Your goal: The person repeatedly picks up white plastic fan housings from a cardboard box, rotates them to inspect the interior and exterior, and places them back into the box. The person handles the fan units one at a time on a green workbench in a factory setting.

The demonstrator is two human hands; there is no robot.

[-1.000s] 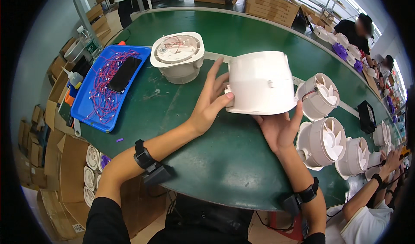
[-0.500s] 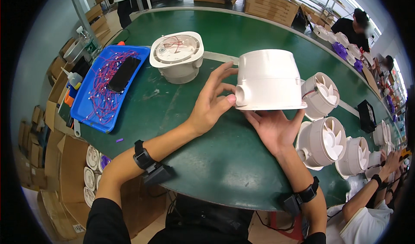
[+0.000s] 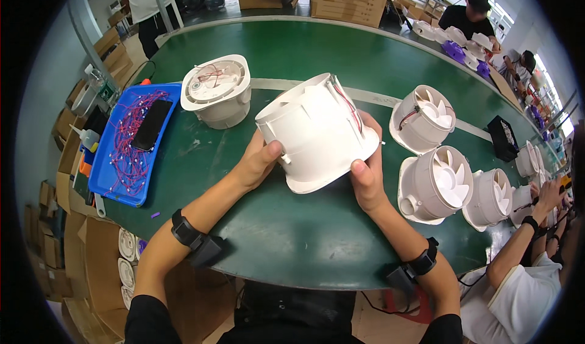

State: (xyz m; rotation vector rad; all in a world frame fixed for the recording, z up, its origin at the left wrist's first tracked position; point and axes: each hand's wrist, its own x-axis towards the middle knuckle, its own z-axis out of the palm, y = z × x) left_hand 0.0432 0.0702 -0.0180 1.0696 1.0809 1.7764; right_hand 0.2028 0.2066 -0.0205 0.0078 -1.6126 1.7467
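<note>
White plastic fan housing [image 3: 317, 131] gripped tilted by left hand [image 3: 259, 161] and right hand [image 3: 364, 176]; advise steady two-sided hold, thumbs clear of red wires [image 3: 347, 103].

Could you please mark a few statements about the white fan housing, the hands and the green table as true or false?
1. Both hands grip the white fan housing: the left hand on one side, the right hand on the other. True.
2. The housing lies flat on the green table. False: it is tilted and held above the table.
3. A black phone lies in the blue tray among red wires. True.
4. The blue tray is to the person's right. False: it is on their left.
5. Several white fan units with visible blades sit on the table to the right. True.
</note>
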